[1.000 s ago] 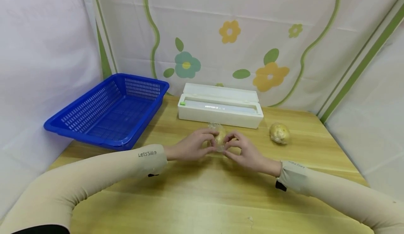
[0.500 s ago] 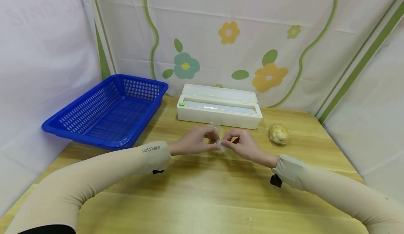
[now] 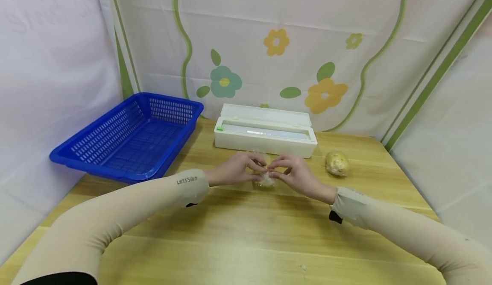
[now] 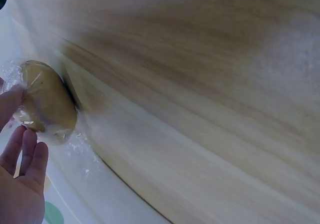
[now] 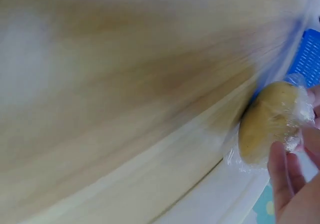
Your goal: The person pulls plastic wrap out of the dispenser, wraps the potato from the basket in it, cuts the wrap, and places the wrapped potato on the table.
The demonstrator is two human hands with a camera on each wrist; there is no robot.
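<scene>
A potato (image 5: 265, 121) in clear cling film (image 3: 267, 180) lies on the table between my two hands. My left hand (image 3: 239, 168) pinches the film on its left side with thumb and fingers. From the other side my right hand (image 3: 299, 174) pinches the film too, its fingertips meeting those of the left on top. Loose film sticks out past the potato's far end; in the left wrist view the potato (image 4: 52, 102) shows through the film. From the head the fingers hide most of it.
A second film-wrapped potato (image 3: 337, 163) rests to the right. Behind my hands stands a white cling film box (image 3: 265, 143), lid raised, with a green slider (image 3: 220, 128). A blue basket (image 3: 127, 174) is at the left. A fabric wall (image 3: 246, 41) closes off the back.
Both hands have drawn together over the potato, and the film is bunched between their fingertips. The right hand has shifted slightly up and left. Basket, box and second potato stay put.
</scene>
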